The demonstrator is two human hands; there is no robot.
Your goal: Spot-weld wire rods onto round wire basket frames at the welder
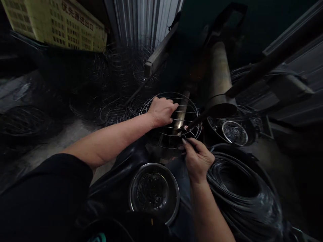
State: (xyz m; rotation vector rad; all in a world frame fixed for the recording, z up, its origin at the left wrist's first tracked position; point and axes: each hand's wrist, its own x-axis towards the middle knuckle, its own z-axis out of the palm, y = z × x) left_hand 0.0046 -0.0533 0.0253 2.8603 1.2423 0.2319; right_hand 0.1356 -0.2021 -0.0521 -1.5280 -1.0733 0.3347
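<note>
Gripping: two hands at work; the left hand [163,112] has its fingers curled over the wires of the rack, its grip closed on them.
Pinching: the right hand [199,159] brings thumb and finger together at the rack's near edge; I cannot tell what, if anything, sits in that grip.
Rack: one round wire rack [188,120], in front of the person, between the left hand and the dark rod; its cross wires are too blurred to count.
Pipes: two, one thick pipe [219,69] above and to the right, one thinner pipe [185,101] seen through the rack's wires.
Rod: one dark rod [267,70], slanting from the upper right past the thick pipe's end.
Bowl: one metal bowl [173,193], below the rack, with wire pieces inside, too many to count.
Coil: one black coil [247,205], beyond the right forearm.
Crate: one yellow crate [60,23], far left.
Floor: wire rings lie towards its left side, uncounted in the dark.
</note>
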